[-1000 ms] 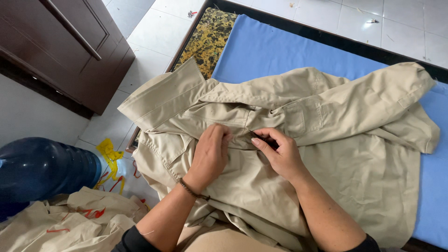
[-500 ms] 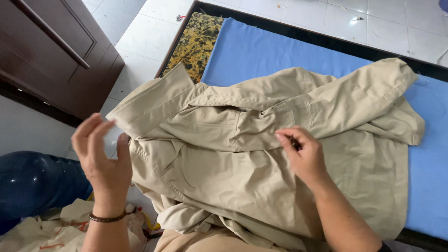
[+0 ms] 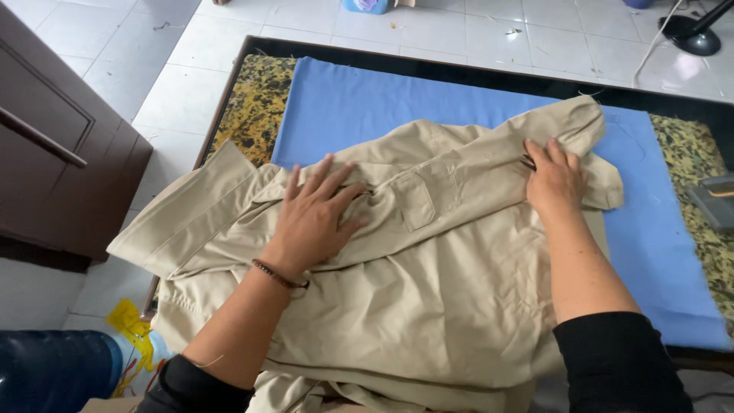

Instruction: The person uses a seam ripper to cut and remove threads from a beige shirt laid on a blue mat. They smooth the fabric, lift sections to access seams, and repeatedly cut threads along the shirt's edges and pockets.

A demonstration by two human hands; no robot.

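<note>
A beige work shirt (image 3: 428, 298) lies spread across a blue cloth (image 3: 367, 107) on a table. My left hand (image 3: 317, 218) rests flat on the shirt, fingers spread, left of a chest pocket (image 3: 424, 195). My right hand (image 3: 554, 180) presses flat on the shirt near its far right part, beside a folded sleeve (image 3: 581, 122). A dark small thing shows under the right hand's fingers; I cannot tell what it is. Neither hand grips anything.
The table has a black rim (image 3: 474, 73) and a yellow-black patterned pad (image 3: 252, 115) under the blue cloth. A dark wooden cabinet (image 3: 61, 153) stands at left. A blue water jug (image 3: 53, 371) sits bottom left. White tiled floor lies beyond, with a fan base (image 3: 692, 34).
My left hand came down from the air at left onto the shirt. My right hand slid toward the far right of the shirt. The shirt now lies flatter.
</note>
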